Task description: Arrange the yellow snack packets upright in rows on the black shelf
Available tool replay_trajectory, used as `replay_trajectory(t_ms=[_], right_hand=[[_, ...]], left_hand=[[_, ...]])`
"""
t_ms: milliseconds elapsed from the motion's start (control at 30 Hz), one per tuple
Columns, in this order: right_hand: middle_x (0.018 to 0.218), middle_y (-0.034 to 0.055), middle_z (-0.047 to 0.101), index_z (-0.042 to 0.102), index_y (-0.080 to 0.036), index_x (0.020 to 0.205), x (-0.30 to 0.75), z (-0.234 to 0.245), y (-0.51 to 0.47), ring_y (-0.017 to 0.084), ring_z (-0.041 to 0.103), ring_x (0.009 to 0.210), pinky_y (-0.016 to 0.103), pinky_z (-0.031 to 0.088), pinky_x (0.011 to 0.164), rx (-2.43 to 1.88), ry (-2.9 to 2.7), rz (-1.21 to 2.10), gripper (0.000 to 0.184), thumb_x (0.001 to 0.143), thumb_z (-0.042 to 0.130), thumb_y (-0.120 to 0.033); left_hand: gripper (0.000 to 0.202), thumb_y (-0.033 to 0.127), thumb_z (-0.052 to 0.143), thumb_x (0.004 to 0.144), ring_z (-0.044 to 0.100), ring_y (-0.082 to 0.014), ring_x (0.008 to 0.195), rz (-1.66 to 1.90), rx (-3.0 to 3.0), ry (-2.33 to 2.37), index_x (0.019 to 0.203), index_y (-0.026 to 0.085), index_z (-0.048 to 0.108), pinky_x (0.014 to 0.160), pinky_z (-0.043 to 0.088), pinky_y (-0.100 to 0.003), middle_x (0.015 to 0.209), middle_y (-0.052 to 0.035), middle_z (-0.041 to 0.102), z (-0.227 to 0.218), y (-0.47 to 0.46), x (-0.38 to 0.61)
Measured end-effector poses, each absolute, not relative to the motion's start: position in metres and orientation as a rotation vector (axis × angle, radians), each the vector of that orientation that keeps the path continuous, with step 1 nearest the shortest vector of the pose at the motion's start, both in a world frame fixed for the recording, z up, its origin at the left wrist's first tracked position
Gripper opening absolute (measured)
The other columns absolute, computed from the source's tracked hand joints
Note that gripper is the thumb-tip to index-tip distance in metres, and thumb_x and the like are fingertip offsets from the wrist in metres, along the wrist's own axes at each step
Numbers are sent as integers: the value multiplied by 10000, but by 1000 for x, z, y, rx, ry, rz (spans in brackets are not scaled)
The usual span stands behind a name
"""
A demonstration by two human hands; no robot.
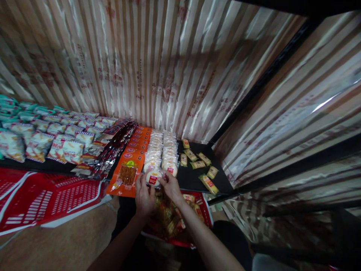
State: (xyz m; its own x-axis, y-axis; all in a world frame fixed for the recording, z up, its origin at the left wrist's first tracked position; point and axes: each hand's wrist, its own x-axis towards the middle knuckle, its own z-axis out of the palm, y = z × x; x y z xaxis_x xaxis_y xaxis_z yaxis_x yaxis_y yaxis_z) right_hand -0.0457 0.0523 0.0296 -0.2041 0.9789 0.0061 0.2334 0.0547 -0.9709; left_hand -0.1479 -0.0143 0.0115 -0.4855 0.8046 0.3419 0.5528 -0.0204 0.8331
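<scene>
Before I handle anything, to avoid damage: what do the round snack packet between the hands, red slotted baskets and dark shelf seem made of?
Round snack packet: probably clear, glossy plastic film; its see-through edge catches light.
Red slotted baskets: likely moulded plastic, smooth, with regular rows of slots.
Dark shelf: fairly matte, few highlights; perhaps painted metal or coated board, the dim view leaves it open.
</scene>
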Motion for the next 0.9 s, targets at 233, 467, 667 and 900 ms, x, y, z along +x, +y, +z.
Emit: replay_trajectory(t_ms=[233,467,667,900], right_hand=[[637,-39,532,526,-194,728,-56,35,63,114,493,586,220,406,563,-1350,-1710,1081,123,698,539,-313],[683,-19,560,579,-177,847,-59,40,70,125,524,606,237,430,589,-1432,-1792,996,173,726,521,-286],[1027,91,618,561,-167,1098,-52,37,62,193,560,934,334,451,841,-1353,-1930,578,322,808,467,-270],[1415,151,298,356,-162,1330,-17,12,74,276,257,1293,490,285,1015,-1495,-1858,87,554,831,466,-379]], left_hand=[[529,226,483,801,390,-276,1211,1496,1405,2031,1308,175,340,970,401,-463,1287,-144,373,10,5,-150],[565,243,470,819,342,-276,1230,1400,1443,2087,1336,127,278,1019,335,-469,1285,-164,372,11,16,-150],[549,251,455,831,350,-276,1223,1382,1476,2112,1334,110,285,1007,346,-466,1272,-172,388,7,21,-150],[555,191,444,824,324,-284,1256,1339,1516,2124,1348,128,274,1018,334,-477,1307,-176,372,5,23,-148]])
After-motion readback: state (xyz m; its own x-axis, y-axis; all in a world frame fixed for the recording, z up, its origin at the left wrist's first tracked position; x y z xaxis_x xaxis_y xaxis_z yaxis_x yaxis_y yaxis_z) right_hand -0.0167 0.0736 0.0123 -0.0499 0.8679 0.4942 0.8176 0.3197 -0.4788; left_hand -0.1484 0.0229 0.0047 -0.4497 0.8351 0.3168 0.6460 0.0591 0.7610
